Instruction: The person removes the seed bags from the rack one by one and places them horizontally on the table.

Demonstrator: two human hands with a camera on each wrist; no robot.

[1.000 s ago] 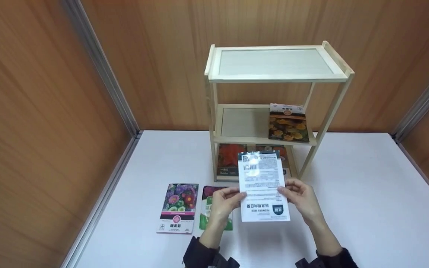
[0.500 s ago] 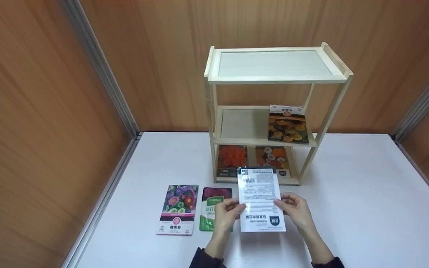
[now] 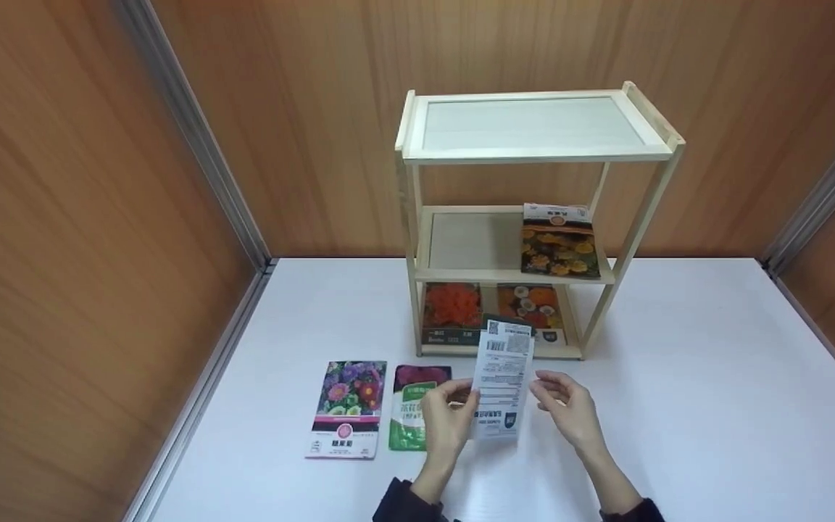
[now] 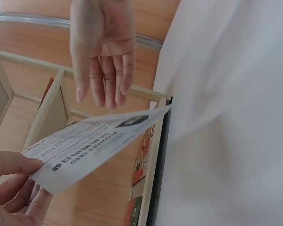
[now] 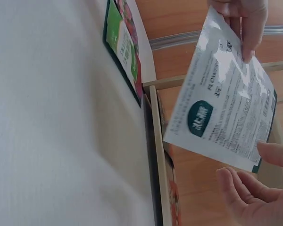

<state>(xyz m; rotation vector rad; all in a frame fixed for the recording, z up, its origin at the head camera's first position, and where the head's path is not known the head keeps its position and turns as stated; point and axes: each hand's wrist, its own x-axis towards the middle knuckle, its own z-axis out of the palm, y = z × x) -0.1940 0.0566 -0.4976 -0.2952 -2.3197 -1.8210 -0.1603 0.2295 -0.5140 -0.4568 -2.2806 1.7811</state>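
Note:
A white seed packet (image 3: 504, 377), its printed back facing up, is held above the table and tilted. My left hand (image 3: 445, 428) pinches its left edge between thumb and fingers. Beside the right edge is my right hand (image 3: 571, 415), fingers relaxed and holding nothing; the left wrist view shows it apart from the packet (image 4: 96, 146). To the left on the table lie a green seed packet (image 3: 408, 417), partly behind my left hand, and a seed packet with pink and purple flowers (image 3: 346, 409).
Behind the hands stands a pale wooden three-tier shelf (image 3: 537, 156). A packet with yellow flowers (image 3: 559, 243) leans out on the right of its middle tier. On the bottom tier lie a red-flower packet (image 3: 452, 308) and an orange-and-white one (image 3: 530, 303). Wooden walls (image 3: 316, 130) enclose the table.
The held packet came lower and nearer, then turned so its face looks narrower. My right hand has let go of its right edge, while my left hand keeps its pinch.

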